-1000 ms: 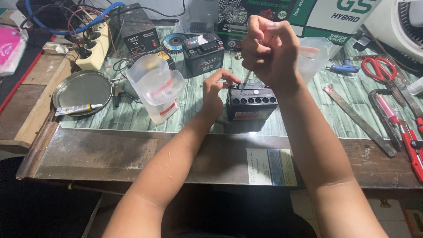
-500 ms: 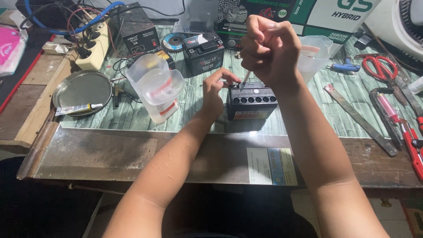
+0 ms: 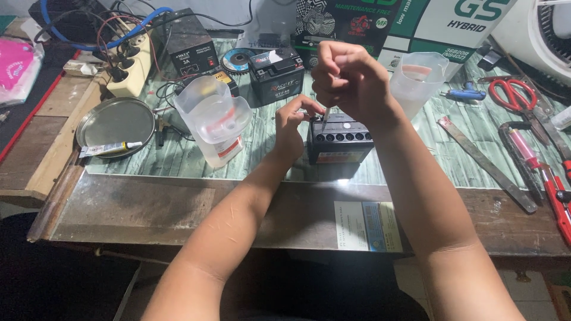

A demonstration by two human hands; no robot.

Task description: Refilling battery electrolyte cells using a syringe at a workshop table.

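A small black battery [image 3: 340, 141] with a row of round filler holes stands on the green-patterned mat in the middle of the bench. My left hand [image 3: 292, 126] rests against its left top corner, fingertips pinched at the edge. My right hand [image 3: 350, 80] is closed in a fist above the battery, gripping a thin clear syringe-like tool [image 3: 326, 112] whose tip points down at the battery's top left.
A clear jug stacked on a bottle [image 3: 215, 121] stands left of the battery, a second clear jug [image 3: 416, 81] to the right. Behind are another black battery [image 3: 276, 75], a charger box [image 3: 191, 49] and a power strip. A round metal tray [image 3: 114, 124], red scissors [image 3: 516, 92], metal strip and pliers lie around.
My right hand has come down and slightly left, bringing the tool's tip closer to the battery top. My left hand stays at the corner.
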